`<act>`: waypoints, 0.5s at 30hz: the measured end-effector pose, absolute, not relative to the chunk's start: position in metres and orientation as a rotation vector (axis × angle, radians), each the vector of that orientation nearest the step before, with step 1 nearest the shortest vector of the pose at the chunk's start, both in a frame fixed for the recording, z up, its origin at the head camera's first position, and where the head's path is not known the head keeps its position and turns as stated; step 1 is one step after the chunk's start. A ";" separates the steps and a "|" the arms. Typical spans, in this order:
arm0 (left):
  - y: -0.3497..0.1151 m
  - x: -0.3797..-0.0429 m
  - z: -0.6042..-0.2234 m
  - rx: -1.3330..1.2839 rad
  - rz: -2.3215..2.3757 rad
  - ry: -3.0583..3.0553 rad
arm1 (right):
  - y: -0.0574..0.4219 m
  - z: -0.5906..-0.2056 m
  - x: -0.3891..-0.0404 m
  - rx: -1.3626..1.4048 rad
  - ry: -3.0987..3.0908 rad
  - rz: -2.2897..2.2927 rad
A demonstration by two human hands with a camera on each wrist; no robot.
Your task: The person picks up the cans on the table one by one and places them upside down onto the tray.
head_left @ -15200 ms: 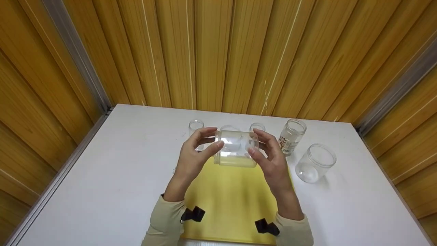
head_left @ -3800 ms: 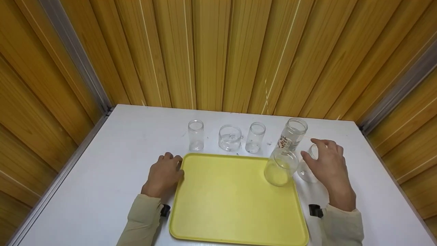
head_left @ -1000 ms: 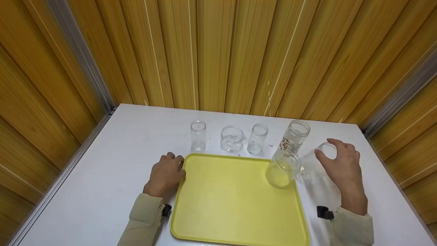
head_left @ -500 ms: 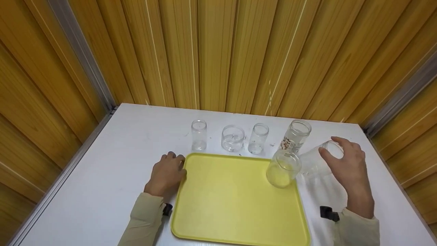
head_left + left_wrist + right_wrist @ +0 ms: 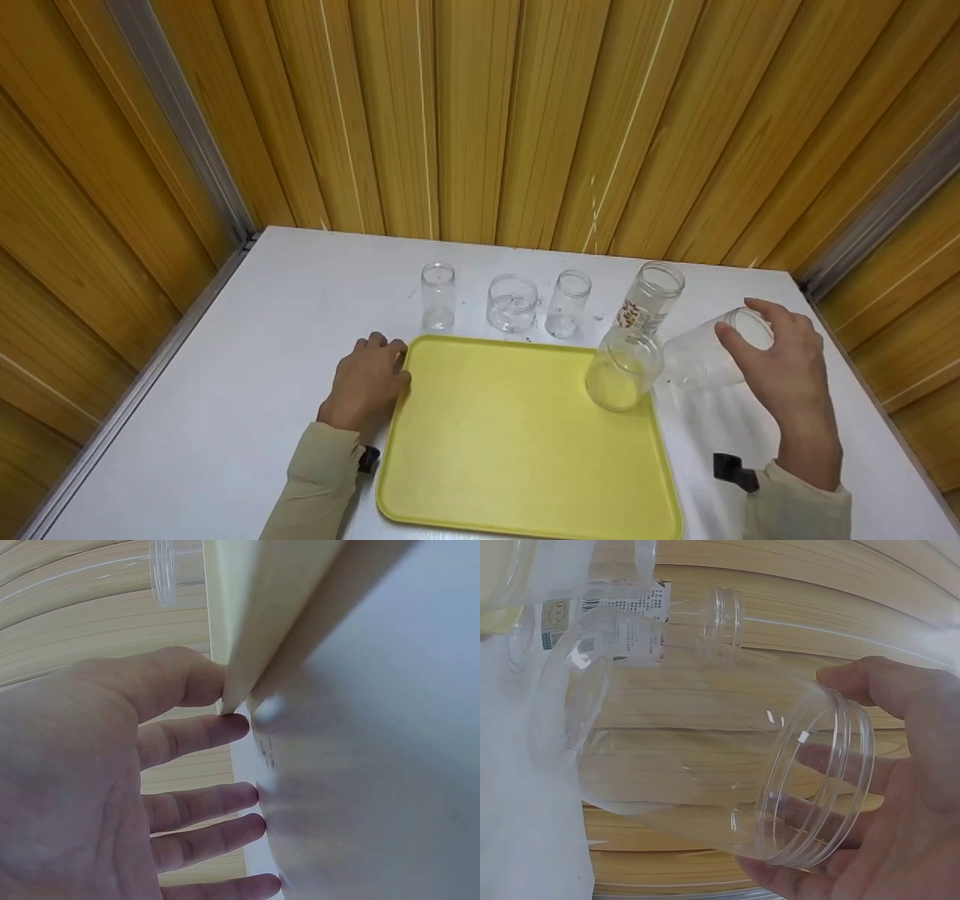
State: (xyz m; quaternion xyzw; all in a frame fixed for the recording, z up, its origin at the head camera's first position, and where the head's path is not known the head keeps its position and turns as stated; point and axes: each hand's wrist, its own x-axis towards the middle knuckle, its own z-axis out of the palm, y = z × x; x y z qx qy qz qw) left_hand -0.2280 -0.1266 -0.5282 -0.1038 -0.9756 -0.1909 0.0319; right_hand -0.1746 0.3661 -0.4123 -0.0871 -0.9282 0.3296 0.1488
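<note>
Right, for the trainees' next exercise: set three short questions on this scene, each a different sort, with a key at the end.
1. True or false: the right hand holds a tilted jar.

2. What does the left hand touch?
a) the wall
b) the tray
c) the labelled jar

3. How many jars show in the head view, counting the held one?

Key
1. True; its fingers and thumb grip it near the rim.
2. b, at its left edge.
3. Six: the held one, the corner jar at the tray's far right, the labelled jar, and three plain jars left of that.
</note>
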 end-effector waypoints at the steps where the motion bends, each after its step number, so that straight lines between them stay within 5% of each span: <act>1: -0.127 -0.228 -0.528 -0.317 -0.589 -3.005 | 0.366 -0.411 -0.174 -0.250 -2.673 0.948; 15: -0.126 -0.228 -0.529 -0.302 -0.600 -3.003 | 0.367 -0.396 -0.157 -0.249 -2.699 0.980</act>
